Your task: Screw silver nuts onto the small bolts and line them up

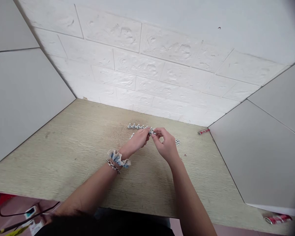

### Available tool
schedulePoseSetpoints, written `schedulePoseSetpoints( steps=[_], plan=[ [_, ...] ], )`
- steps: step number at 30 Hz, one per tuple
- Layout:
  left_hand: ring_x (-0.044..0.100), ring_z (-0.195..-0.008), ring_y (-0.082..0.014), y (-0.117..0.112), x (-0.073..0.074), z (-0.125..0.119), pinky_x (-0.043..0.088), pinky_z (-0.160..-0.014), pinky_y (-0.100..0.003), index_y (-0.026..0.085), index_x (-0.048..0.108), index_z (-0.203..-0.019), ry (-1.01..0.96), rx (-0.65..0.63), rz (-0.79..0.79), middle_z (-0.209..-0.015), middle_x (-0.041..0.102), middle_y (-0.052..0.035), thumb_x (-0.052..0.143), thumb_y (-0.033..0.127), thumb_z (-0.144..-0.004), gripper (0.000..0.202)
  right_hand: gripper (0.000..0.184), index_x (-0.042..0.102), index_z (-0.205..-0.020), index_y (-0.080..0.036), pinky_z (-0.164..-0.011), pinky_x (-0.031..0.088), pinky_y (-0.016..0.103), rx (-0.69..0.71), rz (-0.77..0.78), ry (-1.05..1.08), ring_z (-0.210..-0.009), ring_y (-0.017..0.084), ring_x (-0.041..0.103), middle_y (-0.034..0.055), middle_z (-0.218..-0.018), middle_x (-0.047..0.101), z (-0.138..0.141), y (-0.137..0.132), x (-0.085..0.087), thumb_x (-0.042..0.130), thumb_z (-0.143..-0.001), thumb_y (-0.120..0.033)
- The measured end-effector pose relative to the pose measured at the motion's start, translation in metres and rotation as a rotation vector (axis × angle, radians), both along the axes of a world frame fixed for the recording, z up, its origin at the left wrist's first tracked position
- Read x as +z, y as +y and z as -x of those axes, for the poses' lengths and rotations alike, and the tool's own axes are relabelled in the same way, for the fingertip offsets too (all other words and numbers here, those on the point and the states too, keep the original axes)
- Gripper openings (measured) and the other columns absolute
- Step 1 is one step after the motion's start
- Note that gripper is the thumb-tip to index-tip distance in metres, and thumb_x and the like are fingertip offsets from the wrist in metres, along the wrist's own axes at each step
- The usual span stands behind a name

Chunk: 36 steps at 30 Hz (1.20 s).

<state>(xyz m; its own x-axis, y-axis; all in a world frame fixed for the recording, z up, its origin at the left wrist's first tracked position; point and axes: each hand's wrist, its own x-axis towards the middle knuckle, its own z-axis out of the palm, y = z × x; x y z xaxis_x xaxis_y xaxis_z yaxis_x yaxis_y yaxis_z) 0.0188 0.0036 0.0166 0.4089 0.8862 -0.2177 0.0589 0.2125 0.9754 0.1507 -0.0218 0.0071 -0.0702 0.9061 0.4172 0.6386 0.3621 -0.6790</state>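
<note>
Above the wooden tabletop [83,144], my two hands meet at a small metal bolt [151,131] with a wide, washer-like head. My left hand [139,139] pinches it at the head end. The thumb and forefinger of my right hand [167,147] close on its shank end; a small part there may be hidden by the fingertips. Behind my left hand, several similar bolts [138,126] stand upright in a row. Another bolt [132,135] shows partly past that hand. Beyond my right hand lies a cluster of small metal pieces [177,142], probably nuts.
A white brick-patterned wall [147,85] closes off the back. Grey panels [29,98] [250,154] rise on both sides. Red cylindrical objects lie by the right panel, one at the back [203,131] and one at the front [277,219]. Cables [27,214] hang below the front-left edge.
</note>
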Motion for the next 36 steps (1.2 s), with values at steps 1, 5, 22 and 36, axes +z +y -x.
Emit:
schedulePoseSetpoints(
  steps=[1, 5, 22, 36],
  plan=[
    [0.021, -0.041, -0.0056, 0.0005, -0.001, -0.0001, 0.017, -0.039, -0.02, 0.019, 0.03, -0.062, -0.006, 0.003, 0.001, -0.055, 0.025, 0.0058, 0.033, 0.046, -0.081, 0.033, 0.019, 0.053, -0.09, -0.02, -0.064, 0.041, 0.025, 0.033, -0.018, 0.002, -0.07, 0.013, 0.055, 0.0026, -0.084, 0.061, 0.0002, 0.0007, -0.0002, 0.046, -0.08, -0.034],
    [0.02, -0.04, -0.0053, 0.0013, -0.0017, -0.0013, 0.015, -0.038, -0.02, 0.019, 0.03, -0.061, 0.004, 0.01, 0.031, -0.053, 0.024, 0.0062, 0.032, 0.041, -0.081, 0.03, 0.02, 0.055, -0.082, -0.02, -0.064, 0.039, 0.025, 0.023, -0.023, -0.094, -0.068, 0.014, 0.054, 0.003, -0.077, 0.061, -0.0007, 0.0018, -0.0024, 0.04, -0.083, -0.034],
    [0.026, -0.039, -0.0064, 0.0017, -0.0025, -0.0015, 0.02, -0.038, -0.022, 0.018, 0.035, -0.057, 0.091, 0.006, -0.036, -0.049, 0.03, 0.005, 0.032, 0.042, -0.081, 0.034, 0.027, 0.053, -0.071, -0.019, -0.058, 0.035, 0.024, -0.004, -0.001, -0.184, -0.061, 0.012, 0.05, 0.0004, -0.066, 0.057, -0.0058, 0.0031, -0.0027, 0.04, -0.085, -0.039],
    [0.033, -0.048, -0.0108, 0.0061, -0.0075, 0.0012, 0.027, -0.048, -0.025, 0.019, 0.035, -0.057, 0.226, 0.068, -0.245, -0.052, 0.036, 0.0028, 0.027, 0.041, -0.083, 0.035, 0.022, 0.054, -0.1, -0.021, -0.07, 0.041, 0.025, 0.073, -0.062, -0.082, -0.076, 0.014, 0.055, 0.0038, -0.093, 0.061, -0.0036, 0.0034, -0.003, 0.045, -0.081, -0.027]
  ],
)
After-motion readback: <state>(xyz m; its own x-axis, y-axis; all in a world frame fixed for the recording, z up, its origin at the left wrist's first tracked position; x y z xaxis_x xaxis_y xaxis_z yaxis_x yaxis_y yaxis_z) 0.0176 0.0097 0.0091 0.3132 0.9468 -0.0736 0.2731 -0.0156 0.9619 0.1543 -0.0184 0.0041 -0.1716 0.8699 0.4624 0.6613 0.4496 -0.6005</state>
